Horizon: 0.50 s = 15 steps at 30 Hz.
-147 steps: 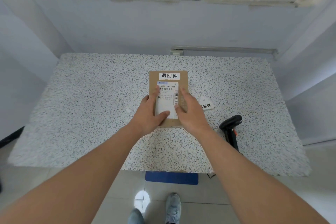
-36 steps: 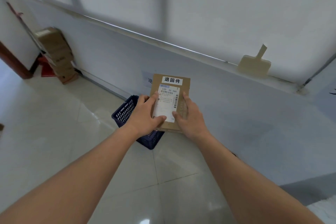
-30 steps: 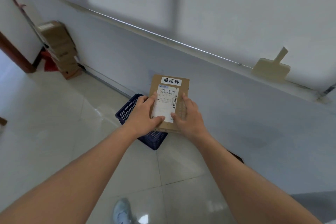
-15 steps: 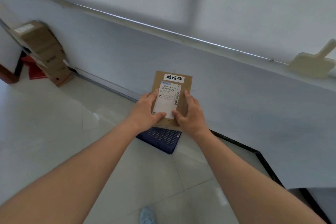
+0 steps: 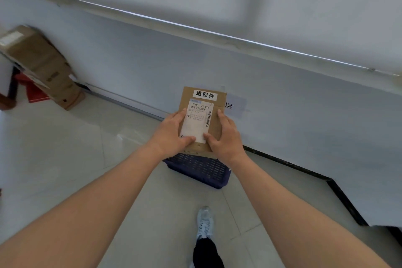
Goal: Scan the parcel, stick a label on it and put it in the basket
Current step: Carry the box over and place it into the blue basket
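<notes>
Two hands on the parcel point(image 5: 214, 119), one per long edge: left hand point(image 5: 173, 131) w/ thumb across the near end of the white shipping slip point(image 5: 198, 121), right hand point(image 5: 226, 135) gripping the opposite side, thumb on the slip's lower corner. Both closed on it, parcel held flat, face up.

What's changed: ~5 s ago the parcel lay on the speckled tabletop under the same two-handed grip; now the tabletop's out of view and the person stands on tiled floor point(image 5: 65, 154) facing a wall. Over the last sec the blue basket point(image 5: 200, 169) went from left of and behind the parcel to directly beneath it. Only the basket's near wall shows below the parcel's near edge. Grip looks unchanged throughout.

The label point(image 5: 205, 95) w/ black characters is stuck at the parcel's far end, so the sticking step looks done. Scan can't be confirmed from here. Judgement: what's left is the drop. Parcel is lined up over the basket but in the air, so lower it and let go. The parcel hides the basket's inside, so can't tell what's in there.

Cardboard boxes point(image 5: 41, 65) lean against the wall far left, well apart.
</notes>
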Each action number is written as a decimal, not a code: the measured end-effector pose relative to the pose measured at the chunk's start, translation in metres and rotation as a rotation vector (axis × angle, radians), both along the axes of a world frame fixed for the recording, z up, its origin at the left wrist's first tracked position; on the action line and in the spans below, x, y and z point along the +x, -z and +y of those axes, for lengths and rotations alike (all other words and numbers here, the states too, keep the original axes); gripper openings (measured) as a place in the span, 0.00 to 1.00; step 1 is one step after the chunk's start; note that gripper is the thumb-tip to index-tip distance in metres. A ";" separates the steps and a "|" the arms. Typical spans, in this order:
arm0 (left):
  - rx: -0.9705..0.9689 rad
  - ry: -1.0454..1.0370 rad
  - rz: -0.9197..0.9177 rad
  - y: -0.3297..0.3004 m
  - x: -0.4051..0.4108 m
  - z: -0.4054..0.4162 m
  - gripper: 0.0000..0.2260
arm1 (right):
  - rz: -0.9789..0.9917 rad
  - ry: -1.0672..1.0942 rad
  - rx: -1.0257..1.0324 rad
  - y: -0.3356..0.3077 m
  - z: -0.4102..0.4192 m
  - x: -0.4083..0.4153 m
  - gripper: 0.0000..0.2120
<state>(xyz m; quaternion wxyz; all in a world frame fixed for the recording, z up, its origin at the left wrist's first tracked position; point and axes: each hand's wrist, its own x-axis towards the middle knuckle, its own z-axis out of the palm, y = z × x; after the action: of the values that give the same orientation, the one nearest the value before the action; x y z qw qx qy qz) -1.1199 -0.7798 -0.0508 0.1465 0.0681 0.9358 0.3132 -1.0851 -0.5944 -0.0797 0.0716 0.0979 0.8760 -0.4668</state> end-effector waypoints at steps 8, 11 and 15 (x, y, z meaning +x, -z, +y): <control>-0.017 0.031 -0.095 0.048 -0.086 -0.011 0.42 | -0.091 0.041 -0.018 0.051 -0.014 -0.078 0.42; -0.016 0.056 -0.115 0.062 -0.109 -0.014 0.41 | -0.118 0.056 -0.010 0.065 -0.018 -0.097 0.42; -0.025 0.078 -0.133 0.080 -0.136 -0.024 0.40 | -0.157 0.077 -0.006 0.083 -0.031 -0.120 0.42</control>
<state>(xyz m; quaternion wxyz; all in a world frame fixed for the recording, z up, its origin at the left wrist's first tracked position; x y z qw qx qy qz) -1.2557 -0.8036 -0.1305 0.2214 0.0819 0.9244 0.2996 -1.2050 -0.6254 -0.1625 0.1225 0.1677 0.8619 -0.4627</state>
